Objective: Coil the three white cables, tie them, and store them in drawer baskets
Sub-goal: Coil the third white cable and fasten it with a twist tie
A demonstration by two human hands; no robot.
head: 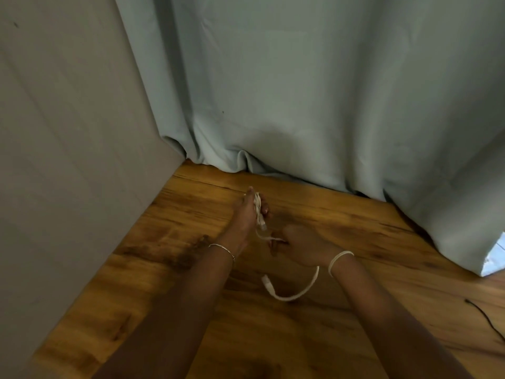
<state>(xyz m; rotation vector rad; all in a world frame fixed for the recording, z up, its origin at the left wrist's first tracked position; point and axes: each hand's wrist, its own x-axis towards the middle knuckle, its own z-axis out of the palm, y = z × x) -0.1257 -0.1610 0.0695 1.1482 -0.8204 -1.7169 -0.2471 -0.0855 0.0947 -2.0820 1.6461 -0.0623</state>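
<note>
Two bare hands work over a wooden floor [341,228], forearms entering from 6 o'clock.

1. Left hand [246,214]: extended toward 12 o'clock, edge-on to the camera. Its fingers are closed around a coiled bundle of white cable [258,205]. The bundle sits against the palm, with a connector end projecting from its 6 o'clock side. A thin bracelet [222,248] circles the left wrist.

2. Right hand [300,244]: positioned at 4 o'clock from the left hand, close to it but not touching. Its fingers pinch a run of the same cable near the bundle. A pale band [338,262] circles the right wrist.

3. Cable tail [297,292]: from the right hand the free length curves toward 6 o'clock, loops back toward 9 o'clock and ends in a white plug [267,282]. Whether the loop rests on the floor or hangs above it cannot be determined.

4. Surroundings: a grey panel [68,132] occupies the 9 o'clock side. A pale blue-green curtain [314,91] hangs across 12 to 3 o'clock, its hem meeting the floor. A thin black wire [485,317] lies on the floor at 4 o'clock, well apart from the hands.
</note>
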